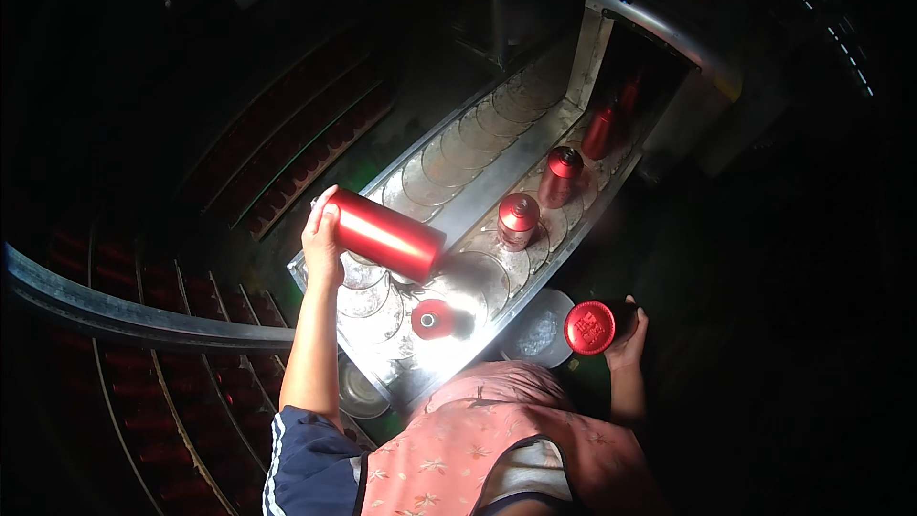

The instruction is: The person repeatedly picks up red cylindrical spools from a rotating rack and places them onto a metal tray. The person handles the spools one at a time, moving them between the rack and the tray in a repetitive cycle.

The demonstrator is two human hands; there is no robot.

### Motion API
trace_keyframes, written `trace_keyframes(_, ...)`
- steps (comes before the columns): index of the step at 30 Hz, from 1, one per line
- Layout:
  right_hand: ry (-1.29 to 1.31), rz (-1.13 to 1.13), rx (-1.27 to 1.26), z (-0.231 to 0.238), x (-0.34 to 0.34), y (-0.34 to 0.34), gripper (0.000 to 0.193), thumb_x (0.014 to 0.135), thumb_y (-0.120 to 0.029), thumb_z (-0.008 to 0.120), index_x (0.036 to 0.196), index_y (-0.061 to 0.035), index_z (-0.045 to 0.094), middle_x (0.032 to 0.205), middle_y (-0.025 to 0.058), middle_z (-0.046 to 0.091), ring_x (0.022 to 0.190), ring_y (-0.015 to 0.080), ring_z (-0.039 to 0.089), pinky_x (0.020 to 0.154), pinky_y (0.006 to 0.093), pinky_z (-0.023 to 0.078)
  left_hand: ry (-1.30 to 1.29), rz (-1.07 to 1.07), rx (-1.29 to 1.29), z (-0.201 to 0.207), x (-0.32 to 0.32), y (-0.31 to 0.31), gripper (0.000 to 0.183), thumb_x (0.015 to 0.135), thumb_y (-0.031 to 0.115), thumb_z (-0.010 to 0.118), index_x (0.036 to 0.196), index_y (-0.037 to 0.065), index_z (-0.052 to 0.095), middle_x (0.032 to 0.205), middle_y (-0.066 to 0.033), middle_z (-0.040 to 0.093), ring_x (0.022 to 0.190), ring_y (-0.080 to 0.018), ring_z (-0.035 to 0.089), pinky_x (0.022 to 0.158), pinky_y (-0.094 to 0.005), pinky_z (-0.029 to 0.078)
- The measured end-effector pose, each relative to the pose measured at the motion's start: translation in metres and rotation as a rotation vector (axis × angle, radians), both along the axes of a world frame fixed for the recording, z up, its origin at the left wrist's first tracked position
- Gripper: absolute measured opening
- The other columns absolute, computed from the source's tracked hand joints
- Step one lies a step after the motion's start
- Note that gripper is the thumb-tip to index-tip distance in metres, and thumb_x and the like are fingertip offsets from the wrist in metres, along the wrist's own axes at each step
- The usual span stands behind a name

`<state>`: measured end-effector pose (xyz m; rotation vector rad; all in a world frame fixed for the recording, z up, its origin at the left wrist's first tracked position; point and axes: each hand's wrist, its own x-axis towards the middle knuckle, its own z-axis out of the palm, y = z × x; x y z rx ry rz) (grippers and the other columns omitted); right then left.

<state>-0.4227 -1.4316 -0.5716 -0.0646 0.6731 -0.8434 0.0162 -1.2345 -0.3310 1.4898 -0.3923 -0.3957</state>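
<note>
My left hand (323, 237) is closed around one end of a shiny red metal bottle (387, 232). That bottle lies nearly level above the conveyor, its other end pointing right and slightly down. At the right, beyond the conveyor's edge, my right hand (629, 342) grips a second red bottle (589, 328), whose round embossed base faces up. Under the bright light a red bottle (432, 319) stands on the conveyor (475, 275), seen from its narrow top. Farther along stand more red bottles, one in the middle (519, 220) and another behind it (562, 177).
Overlapping round metal plates make up the conveyor, which runs into a metal-framed opening (659, 29) at the far right. A pale bowl (540, 330) sits beside its near edge. Racks with rows of red items (181, 392) stand at the left, behind a curved metal rail (143, 320).
</note>
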Motion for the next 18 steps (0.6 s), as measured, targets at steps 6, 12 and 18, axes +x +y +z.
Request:
trace_keyframes(6, 0.618, 0.067, -0.619, 0.025, 0.064, -0.079, 0.040, 0.087, -0.009, 0.068, 0.126, -0.0075, 0.065, 0.120, 0.0105, 0.062, 0.111, 0.0224, 0.059, 0.096, 0.0355, 0.047, -0.882, 0.249, 0.729, -0.142, 0.055, -0.108, 0.044, 0.076, 0.022, 0.081, 0.119, 0.024, 0.074, 0.139, -0.0088, 0.055, 0.122, -0.0338, 0.049, 0.106, -0.0413, 0.042)
trace_keyframes(12, 0.864, 0.146, -1.545, -0.005, 0.153, -0.122, 0.042, 0.068, -0.010, 0.083, 0.110, -0.0145, 0.075, 0.134, 0.0127, 0.054, 0.119, 0.0329, 0.053, 0.103, 0.0417, 0.044, -0.841, 0.144, 0.860, -0.215, 0.034, -0.124, 0.038, 0.077, 0.021, 0.081, 0.114, 0.025, 0.076, 0.155, -0.0126, 0.041, 0.132, -0.0375, 0.042, 0.112, -0.0425, 0.038)
trace_keyframes(18, 0.918, 0.478, -1.603, -0.056, 0.192, -0.167, 0.040, 0.073, -0.019, 0.081, 0.111, -0.0268, 0.076, 0.140, 0.0117, 0.047, 0.128, 0.0367, 0.042, 0.105, 0.0425, 0.045, -0.728, 0.115, 0.730, -0.112, -0.096, -0.064, 0.027, 0.088, 0.005, 0.070, 0.113, 0.012, 0.076, 0.146, -0.0180, 0.053, 0.127, -0.0306, 0.055, 0.107, -0.0382, 0.043)
